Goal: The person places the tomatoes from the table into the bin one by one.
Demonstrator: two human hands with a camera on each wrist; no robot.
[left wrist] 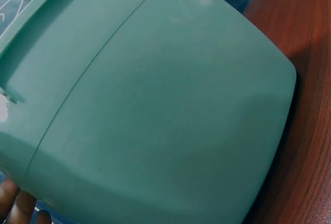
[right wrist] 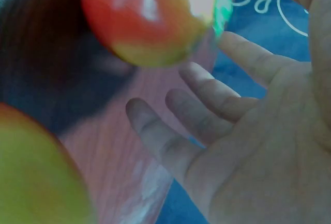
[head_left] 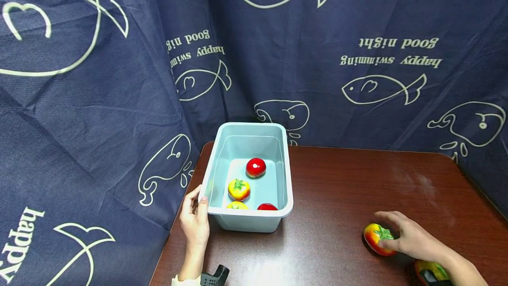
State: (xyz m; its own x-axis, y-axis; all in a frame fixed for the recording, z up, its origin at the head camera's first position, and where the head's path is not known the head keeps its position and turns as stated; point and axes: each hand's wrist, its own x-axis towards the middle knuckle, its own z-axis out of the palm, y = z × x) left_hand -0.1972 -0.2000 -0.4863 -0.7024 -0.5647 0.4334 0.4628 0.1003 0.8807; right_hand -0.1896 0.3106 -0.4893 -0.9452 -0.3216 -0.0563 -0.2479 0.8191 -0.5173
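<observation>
My left hand (head_left: 195, 220) grips the rim of a pale blue plastic bin (head_left: 250, 223) at its near left corner, thumb over the edge. The left wrist view is filled by the bin's wall (left wrist: 170, 100), with a few fingertips (left wrist: 23, 206) at its lower left. Over on the right, my right hand (head_left: 412, 235) reaches over a toy tomato (head_left: 373, 235), red and yellow with a green leaf top. Its fingers are spread beside the tomato (right wrist: 150, 17) in the right wrist view, not wrapped round it.
Inside the bin lie a red round fruit (head_left: 255, 167), a yellow-red tomato (head_left: 239, 190), and two more partly hidden by the front rim. Another tomato (head_left: 422, 268) sits under the right wrist. Dark blue printed cloth (head_left: 317, 78) hangs behind the brown table (head_left: 329, 180).
</observation>
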